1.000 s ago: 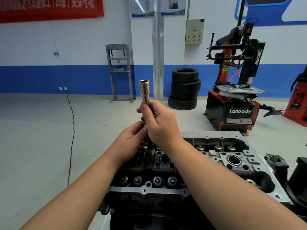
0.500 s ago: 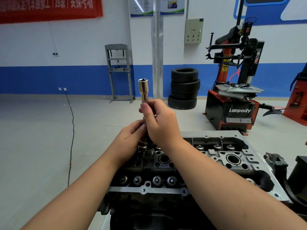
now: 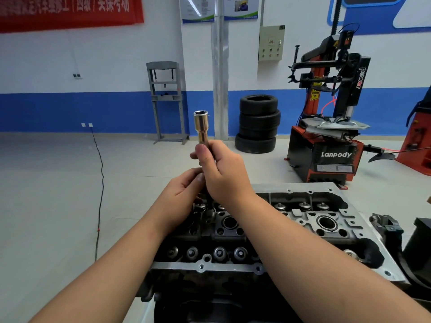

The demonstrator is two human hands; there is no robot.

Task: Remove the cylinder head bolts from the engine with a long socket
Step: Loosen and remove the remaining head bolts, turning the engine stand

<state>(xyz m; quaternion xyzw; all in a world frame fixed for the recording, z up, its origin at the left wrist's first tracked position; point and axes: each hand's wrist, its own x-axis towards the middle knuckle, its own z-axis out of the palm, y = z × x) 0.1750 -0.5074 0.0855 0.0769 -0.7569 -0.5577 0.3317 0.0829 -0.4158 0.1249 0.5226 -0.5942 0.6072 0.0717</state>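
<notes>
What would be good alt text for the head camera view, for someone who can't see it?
Both hands hold a long socket upright above a cylinder head: the right hand grips its shaft and the left hand pinches its lower end. Behind, on the workshop floor, stand stacked tyres and a tyre changer.

The long socket [image 3: 202, 127] is shiny gold with a dark hole at the top. The engine [image 3: 268, 231] is black inside with a silver-grey rim. The wall [image 3: 93, 66] is white on top with a wide blue stripe below. A red banner [image 3: 70, 10] has pale letters. The 3 tyres [image 3: 258, 123] are black. The tyre machine [image 3: 326, 136] is red and black with white words. The floor [image 3: 46, 183] is pale grey. The cable [image 3: 100, 187] is black. The metal frame [image 3: 166, 101] is grey.
</notes>
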